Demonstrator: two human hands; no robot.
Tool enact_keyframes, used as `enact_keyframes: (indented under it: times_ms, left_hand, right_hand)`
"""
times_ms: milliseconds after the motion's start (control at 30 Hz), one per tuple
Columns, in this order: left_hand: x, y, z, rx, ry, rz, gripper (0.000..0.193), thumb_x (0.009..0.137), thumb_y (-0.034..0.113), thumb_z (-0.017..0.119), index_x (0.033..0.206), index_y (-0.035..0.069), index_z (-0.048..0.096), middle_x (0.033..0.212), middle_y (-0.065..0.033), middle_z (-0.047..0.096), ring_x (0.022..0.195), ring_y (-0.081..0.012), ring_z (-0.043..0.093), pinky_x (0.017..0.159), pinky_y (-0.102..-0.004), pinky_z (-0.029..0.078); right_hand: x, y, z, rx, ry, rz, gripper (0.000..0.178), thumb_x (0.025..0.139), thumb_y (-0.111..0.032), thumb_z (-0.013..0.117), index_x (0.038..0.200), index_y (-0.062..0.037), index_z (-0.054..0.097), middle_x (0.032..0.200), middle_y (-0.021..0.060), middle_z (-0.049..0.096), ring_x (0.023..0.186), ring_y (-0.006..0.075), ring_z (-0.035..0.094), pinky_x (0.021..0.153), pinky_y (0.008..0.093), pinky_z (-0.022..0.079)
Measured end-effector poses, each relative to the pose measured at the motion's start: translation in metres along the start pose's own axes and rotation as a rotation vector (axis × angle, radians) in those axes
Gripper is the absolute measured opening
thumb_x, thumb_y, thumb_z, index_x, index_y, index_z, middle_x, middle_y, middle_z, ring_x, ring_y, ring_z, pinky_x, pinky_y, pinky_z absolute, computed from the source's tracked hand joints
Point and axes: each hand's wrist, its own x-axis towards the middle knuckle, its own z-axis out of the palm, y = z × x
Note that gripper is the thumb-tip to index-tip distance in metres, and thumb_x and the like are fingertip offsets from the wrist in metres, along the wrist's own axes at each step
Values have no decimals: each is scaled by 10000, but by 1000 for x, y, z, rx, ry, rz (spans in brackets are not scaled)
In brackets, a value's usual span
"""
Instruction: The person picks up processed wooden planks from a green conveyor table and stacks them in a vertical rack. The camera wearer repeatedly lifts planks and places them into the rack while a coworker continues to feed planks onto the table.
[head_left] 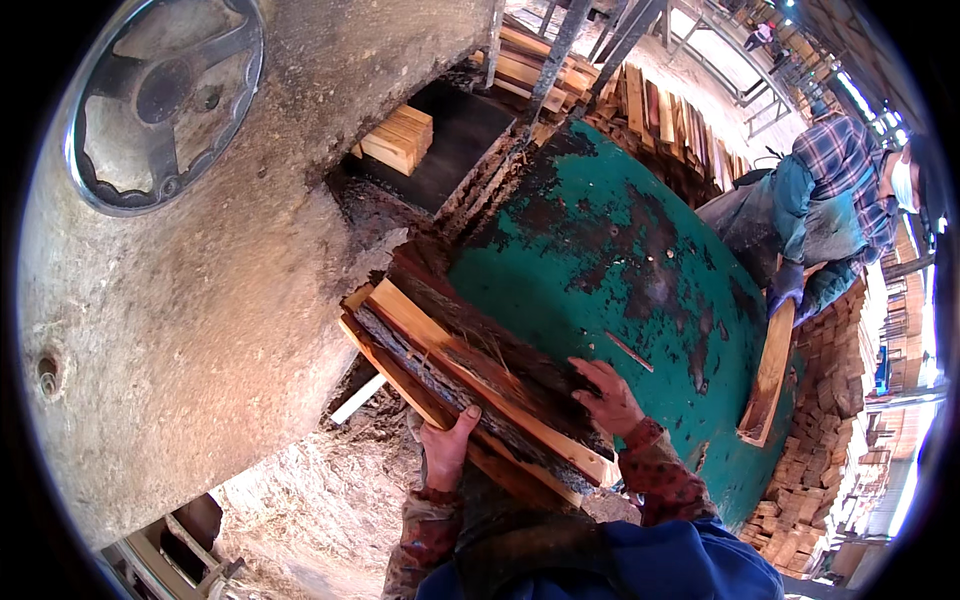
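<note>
A stack of rough wooden boards [455,375] with bark edges slants across the space before me, at the near side of a green worn metal table. My left hand [448,447] is closed on the near edge of the boards, thumb on top. My right hand [608,396] is by the far side of the stack, its fingers apart, over the table edge. I cannot tell whether its fingertips touch the dark bark. A thin pale stick [358,399] shows beneath the boards' left end.
The green table [600,250] has a sliver of wood on it. A large machine body [250,300] with a handwheel [165,90] stands left. Cut wood pieces [398,140] lie on a dark plate. A co-worker [830,200] at right holds a board [768,375]. Stacked wood [820,430] borders the table.
</note>
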Motion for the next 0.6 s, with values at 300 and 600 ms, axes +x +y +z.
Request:
enact_keyframes:
  times_ms: [300,600]
  left_hand:
    - [-3,18,2,-10,-12,4,455,757,182,823,1100,-45,629,1016,-80,675,908,-159,619,823,-306,512]
    - [-2,12,-2,-22,-11,-88,429,745,190,833,1053,-46,650,963,-70,691,859,-139,633,781,-302,527]
  right_hand:
    - [10,17,-23,-18,-307,31,463,785,-59,705,1235,-58,595,1050,149,560,983,326,560,834,388,460]
    - [76,-23,-29,-137,-292,-27,336,874,-219,684,1149,-32,638,984,150,617,879,304,628,762,386,501]
